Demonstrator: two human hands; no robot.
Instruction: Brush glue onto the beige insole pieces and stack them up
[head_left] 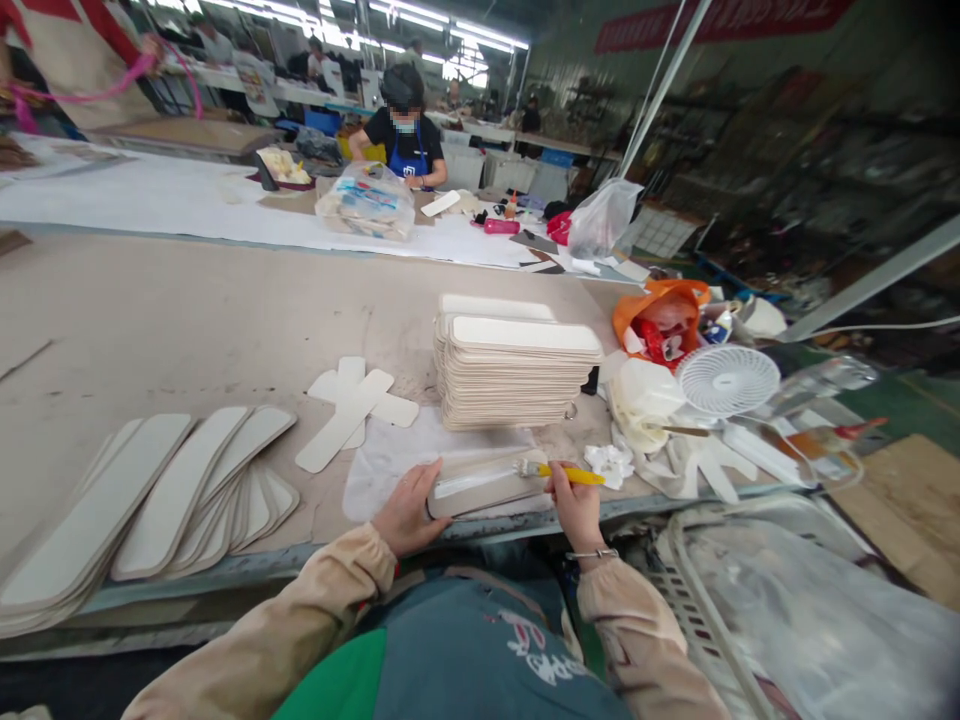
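Note:
My right hand (576, 508) grips a paintbrush (581, 476) by its yellow handle. Its bristles touch the right part of a long pale strip with rounded ends (491, 492), and a wet, shiny streak runs along the strip's top. At the strip's left end, my left hand (411, 508) holds it, with fingers on the far side and thumb at the near edge. Part of a white sheet (386, 460) shows under and behind the strip. Just beyond stands a tall stack of similar rounded strips (517, 375).
Fanned piles of strips (180, 490) lie at the left, and several crossed strips (349, 415) nearer the middle. To the right are crumpled tissue (609, 464), a white fan (727, 380), an orange bag (660, 315) and a plastic basket (697, 580). A co-worker (405, 130) sits across the table.

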